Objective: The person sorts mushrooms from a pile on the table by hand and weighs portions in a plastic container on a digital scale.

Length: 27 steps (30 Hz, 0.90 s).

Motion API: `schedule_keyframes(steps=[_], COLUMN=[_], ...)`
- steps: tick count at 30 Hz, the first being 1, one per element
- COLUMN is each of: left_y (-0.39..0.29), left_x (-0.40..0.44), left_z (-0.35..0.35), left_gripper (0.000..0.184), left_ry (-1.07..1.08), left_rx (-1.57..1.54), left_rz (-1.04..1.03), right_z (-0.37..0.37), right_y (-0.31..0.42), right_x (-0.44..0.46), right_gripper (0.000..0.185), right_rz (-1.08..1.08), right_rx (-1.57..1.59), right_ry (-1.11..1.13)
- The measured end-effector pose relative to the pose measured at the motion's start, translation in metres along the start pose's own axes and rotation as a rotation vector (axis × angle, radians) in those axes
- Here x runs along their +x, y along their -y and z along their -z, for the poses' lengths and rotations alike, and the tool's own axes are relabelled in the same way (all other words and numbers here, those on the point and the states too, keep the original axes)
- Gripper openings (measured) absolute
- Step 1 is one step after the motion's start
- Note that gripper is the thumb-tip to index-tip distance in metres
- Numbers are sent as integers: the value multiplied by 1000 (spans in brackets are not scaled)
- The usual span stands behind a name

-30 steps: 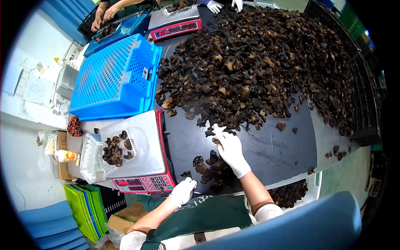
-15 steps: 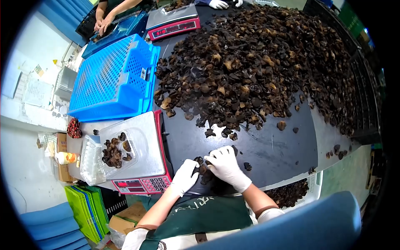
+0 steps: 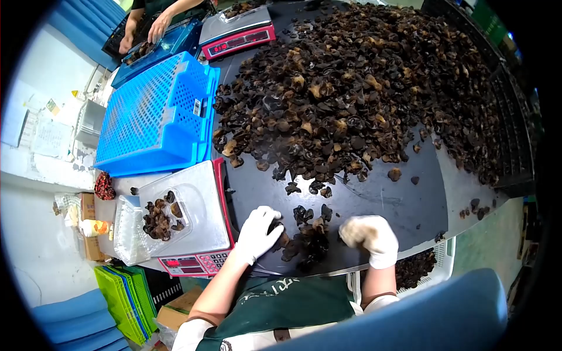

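My left hand (image 3: pixel 256 236), in a white glove, rests on the dark table top with thumb and fingers curled round a dark wood ear mushroom (image 3: pixel 276 224). Beside it lies a small heap of wood ear mushrooms (image 3: pixel 312 241) near the table's front edge. To the right of that heap is my right hand (image 3: pixel 371 238), also gloved, its fingers curled in and slightly blurred; whatever they hold is hidden. On the left, a clear plastic tray (image 3: pixel 186 217) with several wood ear mushrooms sits on a red-framed scale (image 3: pixel 211 231).
A large mound of wood ear mushrooms (image 3: pixel 351 93) covers the far table. An upturned blue crate (image 3: pixel 146 117) stands behind the scale, stacked clear trays (image 3: pixel 127 234) left of it. Beyond are a second scale (image 3: pixel 237 38) and a co-worker's hands (image 3: pixel 159 26). A white basket (image 3: pixel 448 260) sits below the front edge.
My right hand has moved right, away from the small heap, uncovering it. My left hand has shifted slightly up. The co-worker's hands have moved apart over the blue tray.
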<state>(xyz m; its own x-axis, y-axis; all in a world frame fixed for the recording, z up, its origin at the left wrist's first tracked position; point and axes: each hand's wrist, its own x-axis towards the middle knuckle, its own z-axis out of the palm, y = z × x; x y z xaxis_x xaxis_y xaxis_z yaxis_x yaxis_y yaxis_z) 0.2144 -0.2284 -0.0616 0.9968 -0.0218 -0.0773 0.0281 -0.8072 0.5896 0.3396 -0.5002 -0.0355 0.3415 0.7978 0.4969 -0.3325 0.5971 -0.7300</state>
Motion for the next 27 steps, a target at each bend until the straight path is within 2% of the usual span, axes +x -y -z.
schedule_keyframes(steps=[2,3,4,6,7,9,10,11,12,13,15,17,19,21,23,25,27], left_y=[7,10,11,16,18,21,18,12,15,20,24,23,28,13,18,17,23], left_x=[25,39,51,73,81,88,85,80,74,65,39,10,-20,-34,-41,-33,-20], left_z=[-6,-9,-12,-22,-29,-38,-38,-35,-37,-39,-39,-29,-30,-11,-9,-6,-10], left_gripper=[29,29,32,38,42,44,43,35,32,29,29,26,24,24,27,27,28], left_ry=[-97,-127,-162,-217,-243,-241,-138,-134,-81,-26,6,112,23,61,-11,-124,-180], left_rx=[-33,-49,-43,9,41,159,192,254,204,154,15,6,-33,-119,-159,-134,-79], left_rz=[-62,-77,-100,-129,-134,-163,-148,-229,-274,-318,-382,-375,-367,-215,-105,-9,38], right_z=[9,-12,-9,-4,-4,6,14,17,12,6,-16,-36,-62,-67,-56,-36,-15], right_y=[14,28,31,15,12,-25,-52,-72,-76,-90,-90,-107,-100,-101,-95,-81,-76], right_x=[2,-8,-11,-19,-25,5,3,1,4,0,7,-10,-12,-26,-28,-19,-4], right_gripper=[42,52,61,51,45,39,40,43,53,54,53,53,52,44,31,23,16], right_rz=[376,435,452,248,13,-310,-285,-251,-387,-339,-414,-380,-406,-310,-179,-146,-72], right_rx=[366,476,447,226,21,-974,-1366,-1756,-1788,-1921,-1683,-1610,-1580,-1471,-1361,-1303,-1363], right_ry=[677,694,605,-42,-512,-847,-819,-769,-675,-592,-363,-121,-25,4,-139,-354,-528])
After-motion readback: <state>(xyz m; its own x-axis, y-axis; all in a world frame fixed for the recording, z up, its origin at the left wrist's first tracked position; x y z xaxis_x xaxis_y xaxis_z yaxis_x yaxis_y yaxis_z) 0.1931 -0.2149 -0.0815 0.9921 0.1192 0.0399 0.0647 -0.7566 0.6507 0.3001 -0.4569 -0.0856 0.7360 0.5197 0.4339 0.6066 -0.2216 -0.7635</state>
